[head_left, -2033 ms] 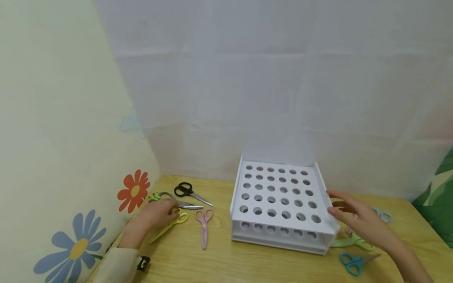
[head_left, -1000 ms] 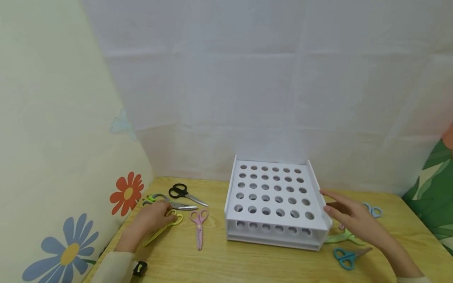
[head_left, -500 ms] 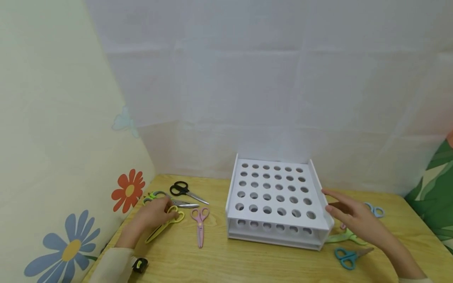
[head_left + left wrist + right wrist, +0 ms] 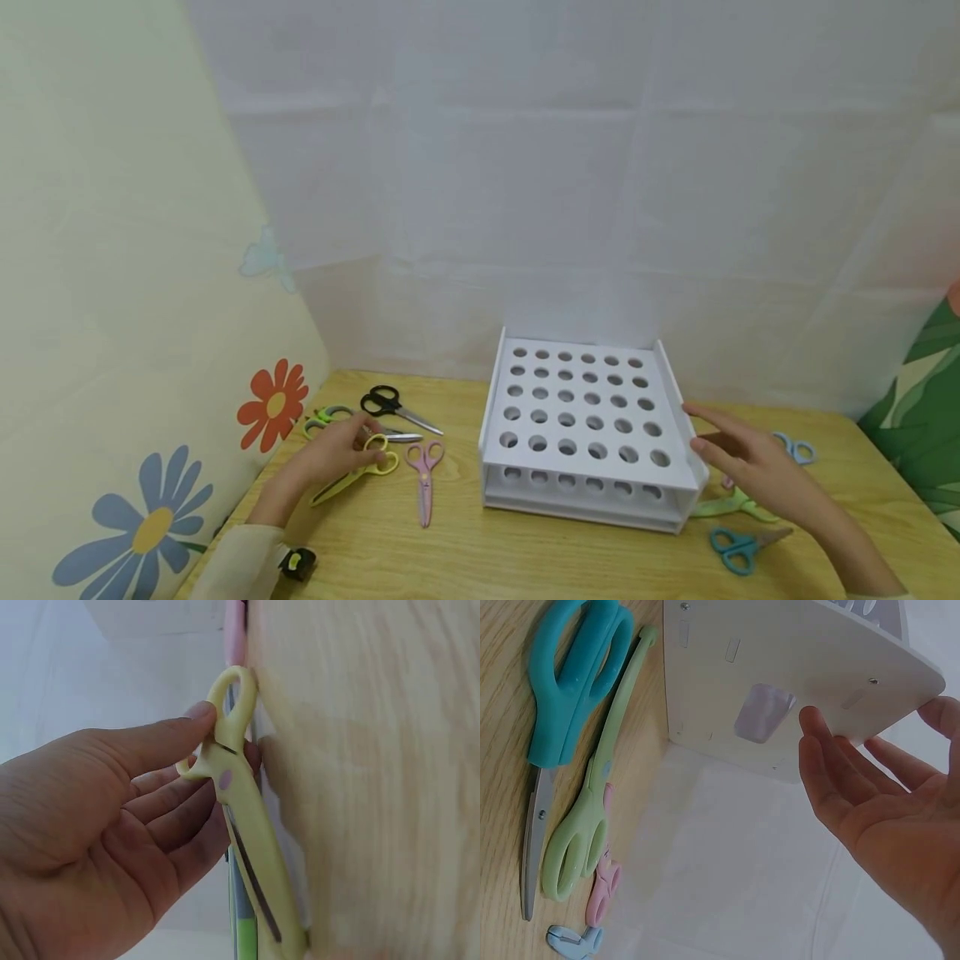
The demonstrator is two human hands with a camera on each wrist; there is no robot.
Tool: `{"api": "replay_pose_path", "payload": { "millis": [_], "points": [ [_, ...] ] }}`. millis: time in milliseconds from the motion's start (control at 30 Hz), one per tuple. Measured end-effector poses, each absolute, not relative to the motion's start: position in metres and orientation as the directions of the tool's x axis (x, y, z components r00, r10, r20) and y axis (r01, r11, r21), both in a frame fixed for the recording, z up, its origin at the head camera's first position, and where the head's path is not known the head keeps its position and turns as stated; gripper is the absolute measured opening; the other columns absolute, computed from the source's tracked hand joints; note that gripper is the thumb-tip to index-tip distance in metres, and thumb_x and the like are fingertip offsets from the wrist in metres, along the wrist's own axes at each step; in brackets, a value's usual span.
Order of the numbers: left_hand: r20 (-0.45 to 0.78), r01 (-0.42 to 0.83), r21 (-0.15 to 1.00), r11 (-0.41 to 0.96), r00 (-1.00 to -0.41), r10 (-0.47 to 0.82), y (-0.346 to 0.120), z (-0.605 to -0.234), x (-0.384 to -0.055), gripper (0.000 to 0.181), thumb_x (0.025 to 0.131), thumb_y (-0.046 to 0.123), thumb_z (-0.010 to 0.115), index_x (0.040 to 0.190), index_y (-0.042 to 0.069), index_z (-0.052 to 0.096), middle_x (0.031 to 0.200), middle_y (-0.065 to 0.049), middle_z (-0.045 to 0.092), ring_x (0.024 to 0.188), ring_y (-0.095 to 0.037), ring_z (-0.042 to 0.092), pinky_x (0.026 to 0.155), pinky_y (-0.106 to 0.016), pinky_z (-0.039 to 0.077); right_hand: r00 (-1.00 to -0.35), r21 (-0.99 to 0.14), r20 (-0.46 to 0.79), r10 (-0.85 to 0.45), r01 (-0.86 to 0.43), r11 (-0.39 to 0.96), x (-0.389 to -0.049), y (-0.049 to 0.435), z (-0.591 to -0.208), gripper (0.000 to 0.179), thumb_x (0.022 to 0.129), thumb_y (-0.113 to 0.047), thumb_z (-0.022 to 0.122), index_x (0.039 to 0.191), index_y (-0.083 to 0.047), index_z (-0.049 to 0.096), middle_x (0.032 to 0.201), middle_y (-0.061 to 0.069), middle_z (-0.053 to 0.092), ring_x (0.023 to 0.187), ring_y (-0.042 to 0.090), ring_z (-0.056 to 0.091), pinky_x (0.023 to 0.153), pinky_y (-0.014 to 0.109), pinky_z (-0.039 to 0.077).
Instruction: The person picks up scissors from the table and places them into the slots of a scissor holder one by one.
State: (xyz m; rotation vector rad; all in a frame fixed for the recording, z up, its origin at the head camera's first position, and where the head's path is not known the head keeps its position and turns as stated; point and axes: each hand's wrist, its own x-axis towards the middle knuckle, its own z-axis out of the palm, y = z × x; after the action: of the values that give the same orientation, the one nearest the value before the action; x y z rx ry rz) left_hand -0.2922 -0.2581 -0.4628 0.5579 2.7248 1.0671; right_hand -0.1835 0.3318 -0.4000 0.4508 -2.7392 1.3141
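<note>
Scissors [image 4: 425,487] flank the rack [image 4: 579,409] on the table [image 4: 465,567].

1. I see black scissors [image 4: 397,409] beyond my left grip [image 4: 333,454].
2. Pink scissors [image 4: 425,481] lie just to its right.
3. Teal scissors [image 4: 750,547] lie on the table [image 4: 585,562], nearer me than my right grip [image 4: 753,462].

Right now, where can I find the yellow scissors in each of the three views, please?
Head: the yellow scissors are left of centre, low, in the left hand.
Left wrist: the yellow scissors slant down the middle.
Right wrist: not in it.
Shared landmark: the wooden table, at the bottom in head, right in left wrist, left in right wrist.
</note>
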Motion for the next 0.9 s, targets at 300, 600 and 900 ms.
{"api": "replay_pose_path", "payload": {
  "millis": [300,600,900],
  "points": [
    [0.015,0.39,0.704,0.594,-0.844,0.536,-0.254,-0.456,-0.291,0.039,0.095,0.004,0.072,0.131,-0.002,0.058,0.096,-0.004,0.067,0.086,-0.02,0.064,0.065,-0.032,0.053,-0.949,-0.745,0.201,-0.242,-0.309,0.591,-0.183,0.332,-0.401,0.051,0.106,-0.02,0.059,0.154,-0.01,0.044,0.111,0.014,0.07,0.06,0.018,0.06,0.05,0.034,0.053],
    [0.046,0.455,0.636,0.623,-0.828,0.558,-0.252,-0.451,-0.288,0.027,0.094,0.002,0.072,0.12,-0.003,0.066,0.094,-0.001,0.065,0.084,-0.016,0.062,0.066,-0.03,0.054,-0.945,-0.745,0.21,-0.252,-0.321,0.584,-0.183,0.332,-0.402,0.051,0.106,-0.018,0.058,0.154,-0.01,0.044,0.112,0.016,0.07,0.06,0.018,0.061,0.05,0.034,0.053],
    [0.035,0.411,0.632,0.657,-0.862,0.506,-0.256,-0.449,-0.29,0.02,0.094,0.004,0.072,0.114,0.001,0.068,0.087,0.0,0.061,0.076,-0.018,0.056,0.058,-0.028,0.047,-0.945,-0.743,0.208,-0.252,-0.32,0.588,-0.184,0.333,-0.403,0.051,0.106,-0.019,0.059,0.154,-0.011,0.044,0.108,0.012,0.07,0.06,0.018,0.06,0.05,0.034,0.053]
  ]
}}
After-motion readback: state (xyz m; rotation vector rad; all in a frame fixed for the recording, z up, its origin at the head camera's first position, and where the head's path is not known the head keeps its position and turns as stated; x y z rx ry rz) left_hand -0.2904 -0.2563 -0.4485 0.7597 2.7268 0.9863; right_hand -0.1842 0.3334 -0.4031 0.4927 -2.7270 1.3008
